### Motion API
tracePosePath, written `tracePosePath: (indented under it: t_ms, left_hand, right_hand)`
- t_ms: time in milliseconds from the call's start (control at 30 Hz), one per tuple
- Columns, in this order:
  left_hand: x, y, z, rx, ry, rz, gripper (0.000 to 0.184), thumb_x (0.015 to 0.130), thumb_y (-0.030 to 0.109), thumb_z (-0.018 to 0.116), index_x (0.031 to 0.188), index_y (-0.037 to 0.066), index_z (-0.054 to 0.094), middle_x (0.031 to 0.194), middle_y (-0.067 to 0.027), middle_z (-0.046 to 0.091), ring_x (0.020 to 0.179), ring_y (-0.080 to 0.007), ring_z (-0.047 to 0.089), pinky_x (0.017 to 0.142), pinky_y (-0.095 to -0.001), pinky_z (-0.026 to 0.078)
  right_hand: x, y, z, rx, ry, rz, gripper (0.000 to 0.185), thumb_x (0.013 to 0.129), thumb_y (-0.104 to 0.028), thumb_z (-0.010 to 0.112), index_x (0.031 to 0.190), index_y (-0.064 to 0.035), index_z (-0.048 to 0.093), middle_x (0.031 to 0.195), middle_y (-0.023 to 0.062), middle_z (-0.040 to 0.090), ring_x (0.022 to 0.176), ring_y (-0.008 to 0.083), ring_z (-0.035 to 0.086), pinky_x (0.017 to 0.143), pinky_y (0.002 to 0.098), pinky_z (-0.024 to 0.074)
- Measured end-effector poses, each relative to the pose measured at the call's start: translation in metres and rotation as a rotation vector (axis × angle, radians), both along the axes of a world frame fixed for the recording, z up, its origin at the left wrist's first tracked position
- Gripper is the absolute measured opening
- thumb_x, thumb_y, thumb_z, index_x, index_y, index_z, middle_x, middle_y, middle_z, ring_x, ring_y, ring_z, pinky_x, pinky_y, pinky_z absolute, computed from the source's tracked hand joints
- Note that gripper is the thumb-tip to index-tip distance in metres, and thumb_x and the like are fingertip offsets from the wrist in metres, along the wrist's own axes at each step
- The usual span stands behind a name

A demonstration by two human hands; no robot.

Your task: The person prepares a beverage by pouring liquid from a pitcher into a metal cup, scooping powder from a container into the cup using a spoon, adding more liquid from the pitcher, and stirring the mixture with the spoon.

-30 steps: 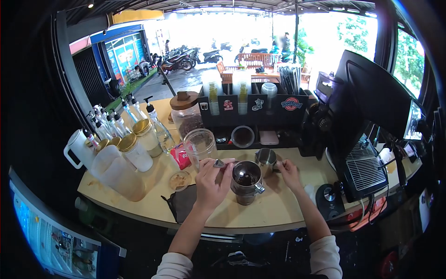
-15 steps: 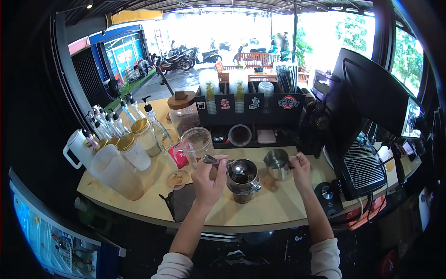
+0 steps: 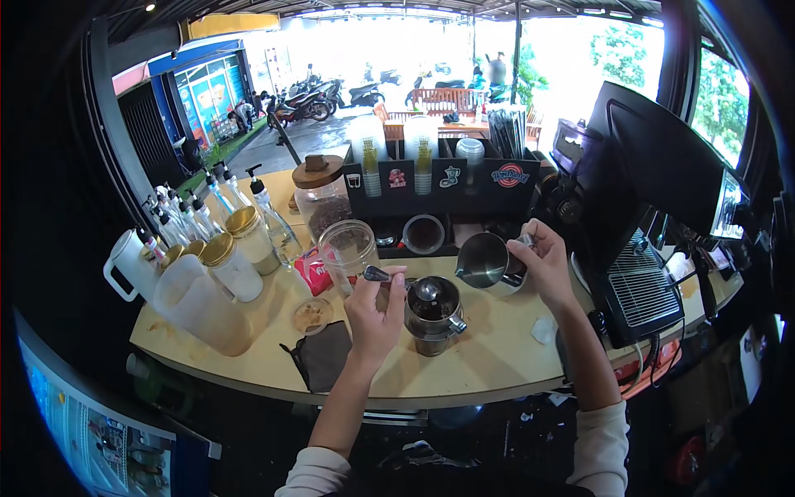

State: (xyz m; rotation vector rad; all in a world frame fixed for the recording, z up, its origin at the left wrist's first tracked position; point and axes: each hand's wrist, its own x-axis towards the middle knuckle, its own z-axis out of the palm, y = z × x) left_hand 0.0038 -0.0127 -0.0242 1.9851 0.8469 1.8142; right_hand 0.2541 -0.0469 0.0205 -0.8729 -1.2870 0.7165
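My left hand (image 3: 374, 319) is closed around the handle of a metal spoon (image 3: 428, 289). The spoon's bowl hangs over the mouth of a shiny metal pot (image 3: 436, 321) with dark contents, which stands upright on the counter. To the right, my right hand (image 3: 548, 258) grips the handle of a steel pitcher (image 3: 482, 262). The pitcher is raised and tilted left, its mouth towards the metal pot but apart from it. No stream of liquid shows. A dark folded cloth (image 3: 325, 354) lies beside my left forearm.
Jars, pump bottles and a frosted jug (image 3: 199, 306) crowd the counter's left. An open clear jar (image 3: 348, 253) stands behind my left hand. At the back is a black cup organizer (image 3: 439, 186). A black machine with a drip grate (image 3: 644, 282) sits right.
My right hand has lifted the pitcher off the counter area and tipped it to the left. The spoon stays over the metal pot in my left hand. The view has shifted slightly.
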Motion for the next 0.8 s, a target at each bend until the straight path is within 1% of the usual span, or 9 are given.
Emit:
tracePosePath:
  t_ms: [167,300,367,600,700,767,800]
  left_hand:
    - [-0.001,0.0,0.001,-0.002,-0.013,-0.011,0.01,0.091,0.006,0.059,0.097,0.001,0.065,0.076,-0.007,0.063,0.063,-0.0136,0.063,0.059,-0.0272,0.048]
    - [-0.002,-0.001,0.002,0.006,-0.005,-0.019,0.01,0.091,0.006,0.059,0.097,0.001,0.065,0.077,-0.0071,0.062,0.063,-0.0139,0.064,0.059,-0.0274,0.048]
    - [-0.002,-0.001,0.001,0.012,0.018,-0.021,0.01,0.091,0.007,0.059,0.097,0.001,0.065,0.077,-0.0072,0.062,0.063,-0.0143,0.064,0.06,-0.0279,0.048]
    - [0.0,0.0,-0.005,0.001,0.047,-0.07,0.011,0.093,0.009,0.057,0.096,0.002,0.066,0.078,-0.0083,0.062,0.065,-0.0162,0.063,0.061,-0.029,0.048]
    - [0.0,-0.001,-0.005,-0.007,0.062,-0.076,0.01,0.092,0.008,0.057,0.094,0.002,0.066,0.077,-0.0079,0.062,0.067,-0.0174,0.062,0.061,-0.0301,0.047]
    - [0.0,-0.001,-0.005,-0.001,0.068,-0.078,0.01,0.092,0.008,0.058,0.093,0.003,0.066,0.075,-0.0076,0.062,0.068,-0.0184,0.061,0.061,-0.0308,0.047]
    - [0.0,-0.001,-0.005,0.006,0.074,-0.078,0.009,0.091,0.008,0.058,0.092,0.003,0.066,0.074,-0.0074,0.062,0.069,-0.0194,0.06,0.061,-0.0315,0.046]
  right_hand:
    - [-0.009,0.004,0.006,-0.047,-0.149,0.0,0.022,0.087,-0.006,0.064,0.078,-0.0068,0.045,0.069,-0.0072,0.039,0.062,-0.0022,0.04,0.052,0.016,0.0345]
    - [-0.016,0.005,0.014,-0.05,-0.171,0.006,0.022,0.087,-0.006,0.065,0.077,-0.0064,0.045,0.069,-0.0073,0.038,0.061,-0.0023,0.039,0.051,0.0164,0.0329]
    - [-0.015,0.006,0.016,-0.026,-0.235,-0.004,0.021,0.087,-0.005,0.064,0.078,-0.0057,0.046,0.069,-0.007,0.039,0.062,-0.0023,0.039,0.051,0.0172,0.0329]
    - [-0.025,0.006,0.028,-0.059,-0.217,0.011,0.022,0.086,-0.004,0.064,0.077,-0.0054,0.044,0.069,-0.0063,0.042,0.062,-0.0022,0.039,0.052,0.0174,0.0333]
    - [-0.025,0.007,0.03,-0.06,-0.241,-0.005,0.024,0.086,-0.005,0.064,0.075,-0.0057,0.043,0.068,-0.0064,0.042,0.061,-0.002,0.037,0.052,0.0182,0.0323]
    - [-0.025,0.007,0.033,-0.06,-0.325,-0.021,0.025,0.085,-0.005,0.065,0.075,-0.0057,0.042,0.066,-0.0066,0.04,0.061,-0.0016,0.035,0.051,0.0191,0.0318]
    - [-0.026,0.007,0.035,-0.06,-0.325,-0.021,0.025,0.085,-0.005,0.065,0.075,-0.0057,0.042,0.066,-0.0066,0.04,0.061,-0.0016,0.035,0.051,0.0191,0.0318]
